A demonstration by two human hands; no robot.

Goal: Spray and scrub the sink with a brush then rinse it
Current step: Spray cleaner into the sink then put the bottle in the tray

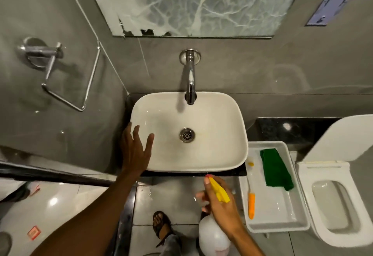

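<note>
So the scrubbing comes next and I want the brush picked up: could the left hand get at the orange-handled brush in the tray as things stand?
Probably not easily. The left hand rests open at the sink's left rim, while the brush lies in the tray beyond the right hand holding the spray bottle.

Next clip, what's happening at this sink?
A person stands at a white sink in a bathroom. The right hand holds a spray bottle with a yellow nozzle, aimed toward the basin from just below its front edge. The left hand is open, over the sink's left rim. A brush with an orange handle and a green cloth lie untouched in a white tray to the right. No water runs from the tap.
</note>
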